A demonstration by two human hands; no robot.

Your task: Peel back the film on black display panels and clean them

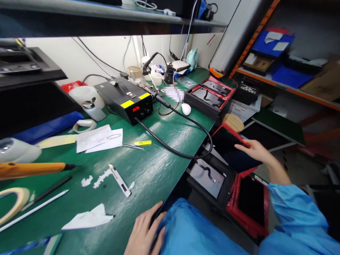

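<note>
My left hand (pixel 145 230) rests on the near edge of the green workbench (pixel 159 163), fingers stretched and slightly apart, holding nothing. Off to the right, my right hand (pixel 255 152) grips a dark flat screen panel (pixel 228 147) with red wrapping along its edge. The panel is tilted upright beside the bench. Just below it, a grey-backed panel (pixel 207 177) with a black ribbon cable lies in a black tray. Another dark screen (pixel 253 200) sits in red bubble wrap, nearest my right forearm.
A soldering station (pixel 124 101) with a lit red display stands at the back; its black cable (pixel 175 150) loops over the bench's right edge. A black box of panels (pixel 204 97) sits at the far corner. A cutter knife (pixel 120 182), tweezers (pixel 132 146) and a tape roll (pixel 22 194) lie about.
</note>
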